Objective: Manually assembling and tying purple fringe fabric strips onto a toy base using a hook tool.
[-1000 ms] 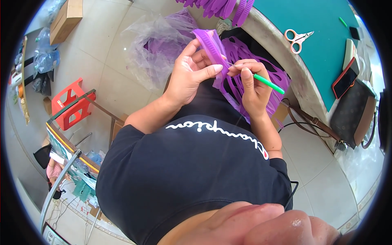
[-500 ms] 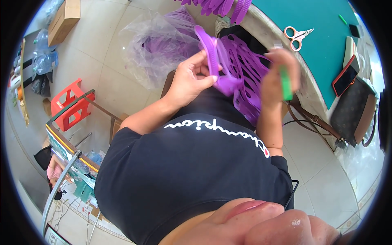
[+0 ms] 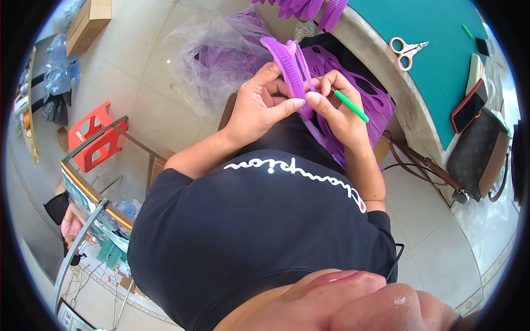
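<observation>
In front of my chest, my left hand pinches a curved purple plastic piece. It has a ribbed face and thin straps or strips along its right side, and looks like part of a sandal. My right hand is closed on a slim tool with a green handle, its thumb and fingertips against the piece's lower right side. The tool's tip is too small to make out. Under and beyond my right hand, a heap of purple strappy pieces lies over my lap.
Ahead of me, a clear plastic bag of purple material lies on the floor. The green-topped table at right holds scissors, a phone and more purple pieces. A dark bag sits beside it. A red stool stands left.
My right hand has come left and inward with the green-handled tool, from the table's edge to the purple piece. My left hand keeps its hold, nearly still.
</observation>
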A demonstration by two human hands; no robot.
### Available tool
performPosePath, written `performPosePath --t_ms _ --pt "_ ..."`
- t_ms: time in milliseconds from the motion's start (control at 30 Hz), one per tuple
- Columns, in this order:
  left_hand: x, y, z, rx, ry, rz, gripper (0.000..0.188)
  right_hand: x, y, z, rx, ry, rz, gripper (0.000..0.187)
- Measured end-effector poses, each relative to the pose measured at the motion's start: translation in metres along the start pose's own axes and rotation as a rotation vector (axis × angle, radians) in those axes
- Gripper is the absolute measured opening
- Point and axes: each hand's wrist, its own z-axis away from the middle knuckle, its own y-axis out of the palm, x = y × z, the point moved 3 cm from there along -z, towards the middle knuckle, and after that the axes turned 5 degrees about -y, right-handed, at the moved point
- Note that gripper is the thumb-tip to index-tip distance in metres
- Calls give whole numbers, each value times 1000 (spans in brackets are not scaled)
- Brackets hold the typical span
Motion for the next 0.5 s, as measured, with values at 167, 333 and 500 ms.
performPosePath --t_ms 167,333,500 --pt "-11 4 -2 35 -29 99 77 5 -3 -4 -59 -30 -72 16" --pt "-11 3 -3 74 4 81 73 17 -5 1 -200 -428 369 55" --pt "-14 9 -7 -17 71 100 60 20 4 10 -50 -573 291 64"
